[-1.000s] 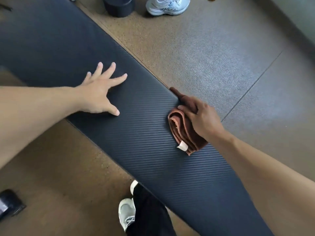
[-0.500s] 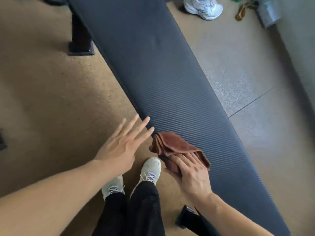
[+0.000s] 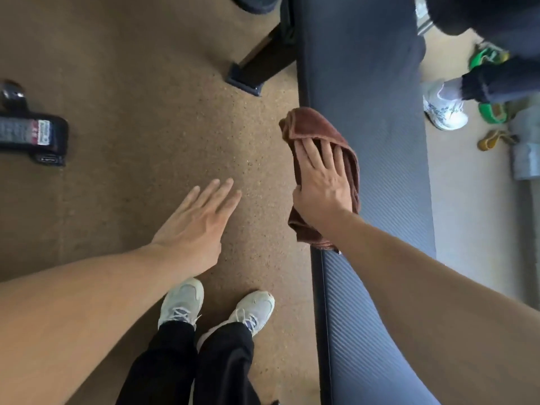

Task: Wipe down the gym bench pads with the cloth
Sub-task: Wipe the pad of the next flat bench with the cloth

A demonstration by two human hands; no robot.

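The long dark ribbed bench pad (image 3: 388, 176) runs from top to bottom on the right side of the view. A folded brown cloth (image 3: 314, 125) lies over the pad's left edge. My right hand (image 3: 321, 182) presses flat on the cloth with straight, spread fingers. My left hand (image 3: 195, 226) hovers over the brown floor to the left of the pad, fingers straight, holding nothing and touching nothing.
The bench's black leg and foot (image 3: 257, 68) stand on the floor at upper middle. A black machine base with a label (image 3: 32, 133) lies at the left. My own shoes (image 3: 216, 308) are below. Another person's legs and white shoe (image 3: 444, 106) stand at upper right, with green items (image 3: 491, 111) nearby.
The view has swung so the pad now runs vertically. My right hand has slid the cloth along the pad's left edge. My left hand stays off the pad, over the floor.
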